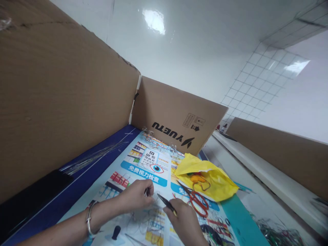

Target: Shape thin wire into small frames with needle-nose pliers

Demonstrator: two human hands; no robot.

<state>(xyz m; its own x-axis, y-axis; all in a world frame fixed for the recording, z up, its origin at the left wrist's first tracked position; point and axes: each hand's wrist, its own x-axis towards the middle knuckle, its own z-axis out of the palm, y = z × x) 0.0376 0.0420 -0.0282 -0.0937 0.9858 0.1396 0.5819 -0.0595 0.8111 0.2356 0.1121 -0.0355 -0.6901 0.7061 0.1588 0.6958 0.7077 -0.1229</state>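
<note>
My left hand (pixel 137 197), with a metal bangle (pixel 89 218) at its wrist, is closed in a pinch above the printed sheet. What looks like a thin wire (pixel 156 197) shows faintly at its fingertips, and something dark sits between the fingers. Wrapped in my right hand (pixel 185 220) are needle-nose pliers (pixel 166 203), whose tips point left toward those fingertips. Just right of the pliers lie red-handled scissors (pixel 199 204). A tool with a black handle (pixel 116 232) rests below my left hand, among thin loops of wire that are hard to make out.
An opened yellow bag (pixel 212 181) with orange material lies at right. Straight wires (pixel 94 156) form a bundle on the left. Cardboard walls (pixel 174 112) stand at the left and back. Tangled wire (pixel 279 234) lies at the lower right, and a wire grid (pixel 253 82) stands behind.
</note>
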